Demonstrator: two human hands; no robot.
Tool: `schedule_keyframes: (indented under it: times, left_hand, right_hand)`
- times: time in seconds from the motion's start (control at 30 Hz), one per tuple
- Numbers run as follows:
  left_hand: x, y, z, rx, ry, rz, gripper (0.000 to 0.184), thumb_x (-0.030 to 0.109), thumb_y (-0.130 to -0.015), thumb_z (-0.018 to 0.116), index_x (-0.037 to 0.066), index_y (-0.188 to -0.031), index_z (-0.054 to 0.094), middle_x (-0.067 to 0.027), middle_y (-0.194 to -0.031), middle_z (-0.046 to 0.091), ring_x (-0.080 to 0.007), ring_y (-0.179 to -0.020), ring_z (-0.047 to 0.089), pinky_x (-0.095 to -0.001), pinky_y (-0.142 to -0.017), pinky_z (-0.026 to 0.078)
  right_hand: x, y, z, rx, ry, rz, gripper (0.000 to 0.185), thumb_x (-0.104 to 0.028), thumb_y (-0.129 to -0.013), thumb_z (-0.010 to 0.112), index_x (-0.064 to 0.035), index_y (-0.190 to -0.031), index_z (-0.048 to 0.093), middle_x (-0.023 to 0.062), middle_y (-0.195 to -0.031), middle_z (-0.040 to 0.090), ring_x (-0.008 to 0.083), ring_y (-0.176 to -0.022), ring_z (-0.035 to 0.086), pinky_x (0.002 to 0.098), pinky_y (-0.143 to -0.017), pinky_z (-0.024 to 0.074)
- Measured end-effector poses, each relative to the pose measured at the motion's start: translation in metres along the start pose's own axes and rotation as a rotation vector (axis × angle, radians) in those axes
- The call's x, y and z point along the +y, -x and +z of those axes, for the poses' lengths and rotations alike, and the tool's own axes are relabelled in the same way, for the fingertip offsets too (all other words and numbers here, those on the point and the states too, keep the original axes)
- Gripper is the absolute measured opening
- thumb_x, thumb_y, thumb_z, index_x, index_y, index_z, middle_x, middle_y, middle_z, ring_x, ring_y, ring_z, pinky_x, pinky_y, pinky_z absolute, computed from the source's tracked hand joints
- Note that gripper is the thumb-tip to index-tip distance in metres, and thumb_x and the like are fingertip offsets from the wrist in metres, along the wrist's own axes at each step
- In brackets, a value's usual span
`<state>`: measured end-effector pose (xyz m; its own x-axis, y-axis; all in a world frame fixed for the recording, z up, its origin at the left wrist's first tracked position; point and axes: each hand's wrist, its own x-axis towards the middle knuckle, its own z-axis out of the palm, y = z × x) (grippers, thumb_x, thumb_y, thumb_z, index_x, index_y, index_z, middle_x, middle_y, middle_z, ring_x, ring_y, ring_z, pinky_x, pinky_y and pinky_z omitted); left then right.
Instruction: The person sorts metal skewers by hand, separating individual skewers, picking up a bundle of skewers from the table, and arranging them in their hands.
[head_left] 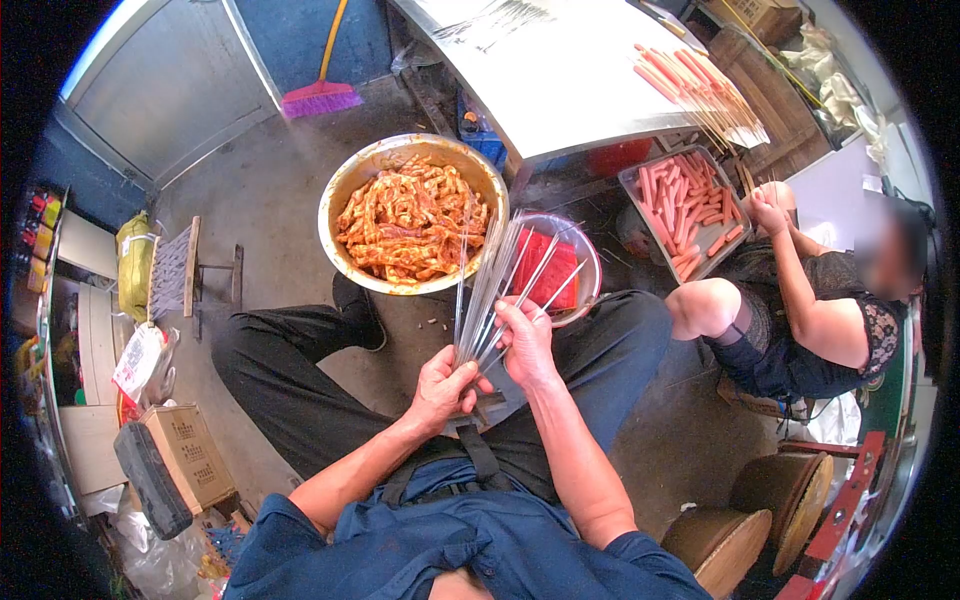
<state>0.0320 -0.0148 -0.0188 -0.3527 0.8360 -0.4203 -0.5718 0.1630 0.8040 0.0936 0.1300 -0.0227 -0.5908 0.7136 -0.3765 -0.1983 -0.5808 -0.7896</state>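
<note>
My left hand (445,385) is closed around the lower ends of a bundle of thin, flat metal skewers (484,290), which fan out away from me. With its fingers pinched on several skewers at the right side of the fan, my right hand (525,340) is close beside the left. Just beyond the skewers stands a large metal basin (328,222) heaped with sauce-coated meat strips (412,222). Partly behind the skewer tips is a smaller bowl (596,262) with a red, flat-looking item (548,272) in it.
At right, a seated co-worker (800,270) has both hands by a tray (712,262) of sausages. Skewered sausages (695,85) lie on the white table (560,90). A purple broom (320,98) leans at the back; cardboard boxes (188,458) stand at left, round wooden stools (720,550) at right.
</note>
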Motion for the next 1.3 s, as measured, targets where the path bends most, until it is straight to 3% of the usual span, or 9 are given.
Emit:
schedule_keyframes:
  times: [0.67, 0.97, 1.13, 1.3]
  left_hand:
    - [-0.0009, -0.0010, 0.0025, 0.080, 0.052, 0.028, 0.015, 0.018, -0.095, 0.048, 0.005, -0.101, 0.049, -0.0107, -0.074, 0.063, -0.0063, -0.044, 0.047, -0.0182, -0.040, 0.037]
    - [0.0003, 0.0014, 0.0033, 0.076, -0.006, 0.038, 0.014, 0.018, -0.094, 0.050, 0.004, -0.098, 0.050, -0.0100, -0.074, 0.064, -0.0061, -0.045, 0.048, -0.0181, -0.040, 0.037]
    - [0.0010, 0.0016, 0.0035, 0.067, -0.015, 0.047, 0.015, 0.019, -0.094, 0.051, 0.004, -0.097, 0.050, -0.0096, -0.074, 0.064, -0.0060, -0.045, 0.048, -0.0181, -0.041, 0.037]
    - [0.0031, 0.0023, 0.0057, 0.062, -0.005, 0.009, 0.015, 0.019, -0.094, 0.051, 0.004, -0.097, 0.049, -0.0089, -0.074, 0.064, -0.0055, -0.045, 0.047, -0.0178, -0.041, 0.037]
  right_hand:
    - [-0.0031, 0.0001, 0.0017, -0.022, -0.003, 0.004, 0.011, -0.013, -0.081, 0.063, -0.0075, -0.089, 0.058, 0.0004, -0.070, 0.060, 0.0044, -0.048, 0.045, 0.0199, -0.042, 0.0392]
    - [-0.0014, 0.0014, 0.0012, -0.026, 0.030, 0.024, 0.010, -0.018, -0.083, 0.066, -0.0095, -0.082, 0.061, -0.0031, -0.064, 0.054, 0.0047, -0.050, 0.044, 0.0202, -0.044, 0.0351]
    - [0.0039, -0.0019, -0.0004, -0.009, 0.028, -0.090, 0.017, -0.022, -0.086, 0.064, -0.0054, -0.086, 0.062, -0.0009, -0.064, 0.055, 0.0073, -0.056, 0.049, 0.0208, -0.051, 0.0388]
    - [0.0005, 0.0005, 0.0057, 0.027, -0.025, -0.057, 0.020, -0.022, -0.088, 0.062, -0.0031, -0.091, 0.061, 0.0008, -0.067, 0.057, 0.0089, -0.056, 0.051, 0.0226, -0.052, 0.0431]
